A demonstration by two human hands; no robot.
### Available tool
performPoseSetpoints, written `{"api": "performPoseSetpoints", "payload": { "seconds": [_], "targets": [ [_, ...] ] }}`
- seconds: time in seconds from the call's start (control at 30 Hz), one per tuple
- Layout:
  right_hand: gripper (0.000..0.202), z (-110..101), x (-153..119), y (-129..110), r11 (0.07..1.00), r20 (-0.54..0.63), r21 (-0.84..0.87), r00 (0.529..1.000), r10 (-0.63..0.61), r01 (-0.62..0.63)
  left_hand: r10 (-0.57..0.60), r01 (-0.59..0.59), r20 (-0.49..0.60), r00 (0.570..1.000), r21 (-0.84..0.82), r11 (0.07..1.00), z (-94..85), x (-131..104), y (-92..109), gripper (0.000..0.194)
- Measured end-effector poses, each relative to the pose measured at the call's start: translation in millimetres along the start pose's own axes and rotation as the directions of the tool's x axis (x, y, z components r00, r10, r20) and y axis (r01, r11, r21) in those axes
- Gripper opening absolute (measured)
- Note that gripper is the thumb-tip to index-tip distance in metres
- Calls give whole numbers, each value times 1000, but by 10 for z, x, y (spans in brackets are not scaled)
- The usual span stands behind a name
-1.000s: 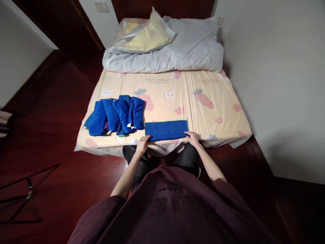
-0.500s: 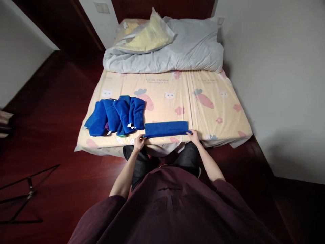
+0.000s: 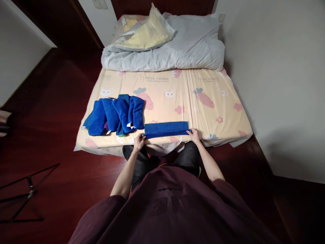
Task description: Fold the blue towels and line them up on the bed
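A blue towel [image 3: 166, 128], folded into a long flat strip with a green edge, lies near the front of the bed. Its near left corner is pinched by my left hand [image 3: 139, 141]. At the near right corner, my right hand [image 3: 194, 135] has its fingers closed on the edge. Left of the strip lies a pile of folded blue towels [image 3: 114, 115], overlapping one another, some with white tags showing. A bit of purple cloth [image 3: 106, 126] peeks out between them.
The bed [image 3: 162, 105] has a cream sheet printed with carrots and rabbits. A grey quilt [image 3: 195, 44] is bunched at the far end, with a yellow pillow in a clear cover [image 3: 149, 32] on it. Black metal stand legs [image 3: 30, 189] rest on the floor at left.
Both hands keep hold of the towel's near corners. The near edge of the strip looks slightly flatter against the rest; the view has shifted a little.
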State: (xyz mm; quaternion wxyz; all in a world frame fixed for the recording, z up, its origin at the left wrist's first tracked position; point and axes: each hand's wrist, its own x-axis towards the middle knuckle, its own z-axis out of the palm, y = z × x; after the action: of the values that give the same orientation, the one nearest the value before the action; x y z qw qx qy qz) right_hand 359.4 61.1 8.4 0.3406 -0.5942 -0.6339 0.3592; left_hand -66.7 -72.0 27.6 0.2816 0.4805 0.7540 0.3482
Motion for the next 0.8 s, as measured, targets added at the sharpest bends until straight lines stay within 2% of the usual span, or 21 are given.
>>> {"api": "performPoseSetpoints", "payload": {
  "seconds": [0.43, 0.6, 0.8],
  "targets": [
    [47, -45, -4, -126, 990, 3, 131, 999, 47, -47, 50, -49, 16, 999, -81, 995, 64, 113, -217, 42],
    [48, -83, -18, -140, 985, 6, 167, 999, 51, -52, 49, -48, 26, 998, -57, 997, 65, 114, -180, 43],
    [44, -90, -28, -121, 990, 13, 131, 998, 54, -55, 11, -10, 25, 1000, -27, 1000, 21, 127, -93, 44]
  ]
}}
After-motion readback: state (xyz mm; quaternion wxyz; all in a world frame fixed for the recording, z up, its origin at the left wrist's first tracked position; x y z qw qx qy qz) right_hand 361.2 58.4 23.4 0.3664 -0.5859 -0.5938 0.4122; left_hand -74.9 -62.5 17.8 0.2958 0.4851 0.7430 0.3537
